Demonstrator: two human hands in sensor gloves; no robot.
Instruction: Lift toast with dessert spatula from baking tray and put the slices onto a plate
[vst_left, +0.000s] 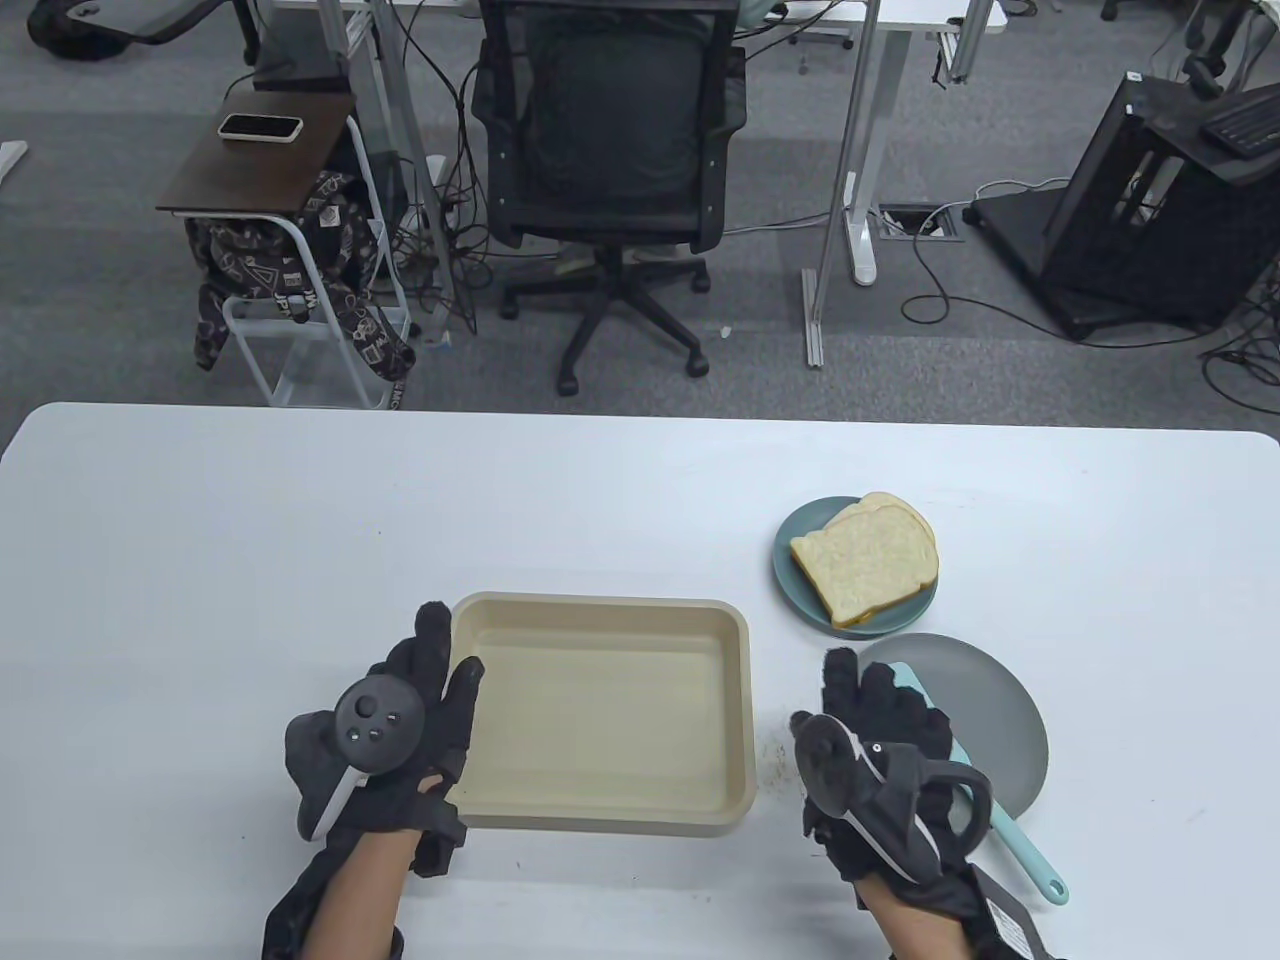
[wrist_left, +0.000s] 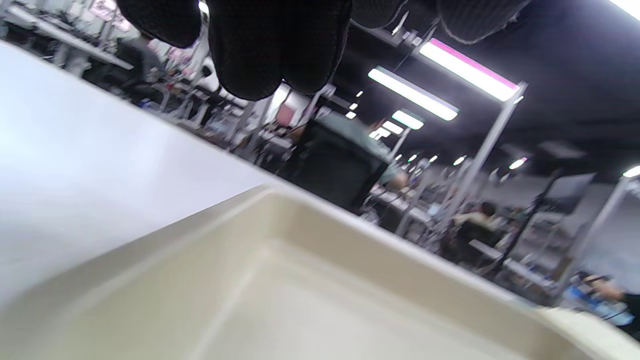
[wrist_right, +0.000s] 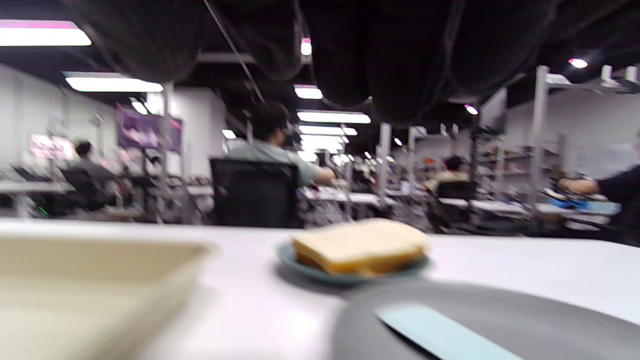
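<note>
Two toast slices lie stacked on a small teal plate right of the beige baking tray, which holds nothing. A light blue dessert spatula lies on a larger grey plate, its handle sticking out toward the table's front edge. My right hand hovers over the spatula with straight fingers and holds nothing. My left hand is beside the tray's left rim with its fingers straight.
The white table spreads wide to the left and behind the tray. A few dark crumbs lie between the tray and the grey plate. An office chair and desks stand on the floor beyond the far edge.
</note>
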